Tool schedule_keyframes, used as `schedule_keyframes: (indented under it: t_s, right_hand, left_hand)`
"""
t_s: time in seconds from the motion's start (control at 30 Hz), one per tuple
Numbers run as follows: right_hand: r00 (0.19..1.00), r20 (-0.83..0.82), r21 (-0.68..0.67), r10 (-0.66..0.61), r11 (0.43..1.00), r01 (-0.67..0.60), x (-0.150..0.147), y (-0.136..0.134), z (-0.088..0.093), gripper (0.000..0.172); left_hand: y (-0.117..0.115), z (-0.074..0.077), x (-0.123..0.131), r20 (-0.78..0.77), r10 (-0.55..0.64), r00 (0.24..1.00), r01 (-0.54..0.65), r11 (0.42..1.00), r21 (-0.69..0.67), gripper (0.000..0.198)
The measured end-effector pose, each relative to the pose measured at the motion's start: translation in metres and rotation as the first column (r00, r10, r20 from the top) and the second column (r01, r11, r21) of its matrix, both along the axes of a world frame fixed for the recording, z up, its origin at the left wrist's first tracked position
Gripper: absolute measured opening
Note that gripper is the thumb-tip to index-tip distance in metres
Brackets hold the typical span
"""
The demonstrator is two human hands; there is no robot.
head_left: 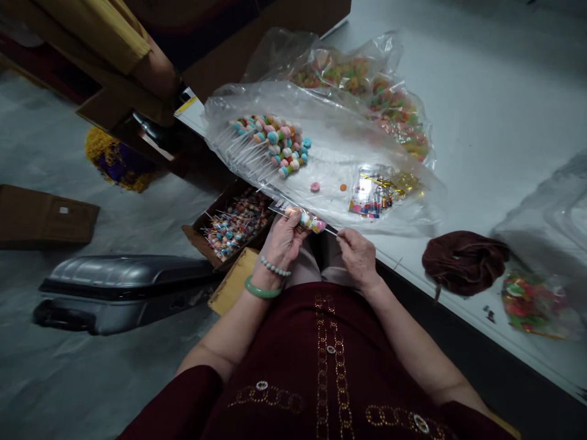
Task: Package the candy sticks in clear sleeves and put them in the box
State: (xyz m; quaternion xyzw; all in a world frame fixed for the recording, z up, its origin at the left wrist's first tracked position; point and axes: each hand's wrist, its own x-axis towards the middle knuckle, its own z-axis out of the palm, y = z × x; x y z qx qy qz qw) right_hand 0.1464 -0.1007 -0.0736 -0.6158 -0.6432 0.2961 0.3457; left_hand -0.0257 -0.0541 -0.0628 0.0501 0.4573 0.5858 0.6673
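Close to the table's front edge, my left hand [290, 237] is closed around a candy skewer [313, 223] in a clear printed wrapper [277, 206]. My right hand [356, 252] pinches the white stick that comes out of the wrapper's open end. Beyond them, a pile of unwrapped candy skewers [279, 143] lies on a clear plastic sheet [328, 156], sticks toward the left. Right of the pile are flat printed wrappers [364, 192] and gold twist ties [403, 184]. A loose pink candy [315, 187] and an orange one [343, 187] lie between.
Below the table edge at left, a cardboard box [236, 223] holds many wrapped skewers. Bags of ring candies [358, 76] lie at the back. A dark brown cloth [464, 261] sits at right. A grey suitcase [128, 287] lies on the floor. Another person's arm [156, 70] is at upper left.
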Motion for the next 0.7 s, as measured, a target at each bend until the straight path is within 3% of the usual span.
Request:
schedule_keyframes:
  t_s: [0.1, 0.2, 0.37, 0.43, 0.57, 0.7]
  right_hand:
    - [0.957, -0.29, -0.203, -0.016, 0.978, -0.045, 0.002, 0.007, -0.002, 0.012]
    - [0.832, -0.537, -0.374, -0.139, 0.923, -0.088, -0.01, 0.01, -0.001, 0.012]
    - [0.635, -0.7, -0.572, -0.327, 0.79, -0.223, -0.029, 0.009, 0.004, 0.02]
    - [0.661, -0.681, -0.547, -0.314, 0.819, -0.175, -0.029, 0.008, 0.005, 0.019]
    - [0.851, -0.518, -0.304, -0.083, 0.948, -0.093, -0.026, 0.004, 0.005, 0.014]
    - [0.94, -0.34, -0.251, -0.02, 0.965, -0.07, -0.019, 0.0, 0.0, 0.014]
  left_hand:
    - [-0.001, -0.002, -0.001, -0.02, -0.008, 1.0, 0.008, 1.0, 0.013, 0.021]
    - [-0.003, -0.001, 0.004, -0.048, -0.046, 0.998, 0.049, 0.997, 0.065, 0.027]
    - [-0.013, 0.004, 0.016, -0.043, -0.189, 0.981, 0.191, 0.981, 0.046, 0.039]
    - [-0.017, 0.004, 0.019, -0.054, -0.245, 0.968, 0.248, 0.968, 0.046, 0.044]
    - [-0.019, 0.0, 0.021, -0.084, -0.277, 0.957, 0.281, 0.959, 0.042, 0.045]
    - [-0.018, -0.003, 0.017, -0.164, -0.304, 0.938, 0.309, 0.951, 0.002, 0.044]
